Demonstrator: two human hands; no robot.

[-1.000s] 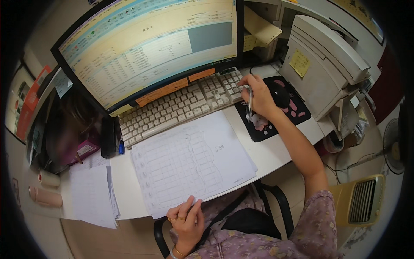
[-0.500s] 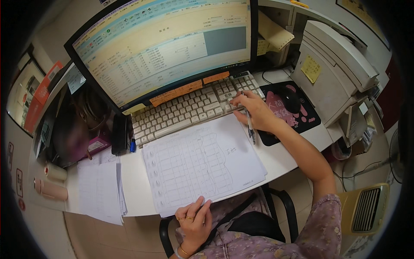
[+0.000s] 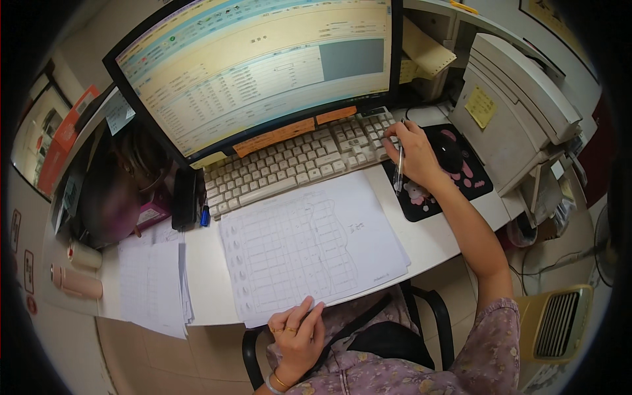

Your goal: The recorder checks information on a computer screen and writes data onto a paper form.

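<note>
Desk scene at frame centre, seen from above. Right hand (image 3: 413,155) at upper right, fingers curled around a pen (image 3: 399,172) pointing down, fingertips now over the right end of the keyboard (image 3: 299,162); moved up from the sheet's upper right corner, where it sat half a second earlier, and away from the mouse (image 3: 450,153) on the black mouse pad (image 3: 454,181), reached a second ago. Shift reads as a turn from paper to key entry, pen kept in hand. Left hand (image 3: 296,336) at lower centre, fingers loosely spread and flat on the lower edge of the ruled paper form (image 3: 309,247), holding nothing, unchanged. Form flat between keyboard and desk edge. Monitor (image 3: 263,66) above with a table on screen; printer (image 3: 513,112) at right; paper stack (image 3: 155,283) at lower left.
</note>
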